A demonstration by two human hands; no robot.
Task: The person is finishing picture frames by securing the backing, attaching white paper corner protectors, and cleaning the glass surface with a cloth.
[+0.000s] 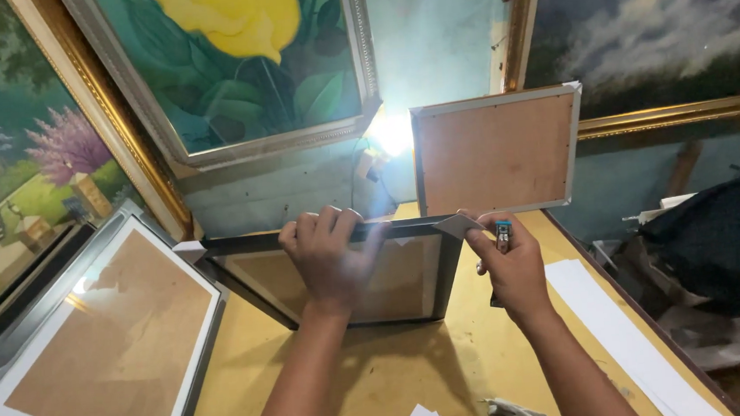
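The left hand point(332, 257) clamps the top rail of the dark picture frame point(340, 281), light, stiff and best held by its rails, while the right hand point(508, 263) pinches a grey corner piece point(458, 225) on the yellow desk point(383, 374).

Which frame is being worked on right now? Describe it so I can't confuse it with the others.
On the yellow worktable, look at the middle, just below the bright lamp glare. The frame stands tilted on its lower edge, back facing the camera, the left hand gripping its top rail and the right hand at its top right corner. Unlike its white-edged neighbours, its moulding is black.

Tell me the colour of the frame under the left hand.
Black frame, gripped by the left hand; head view.
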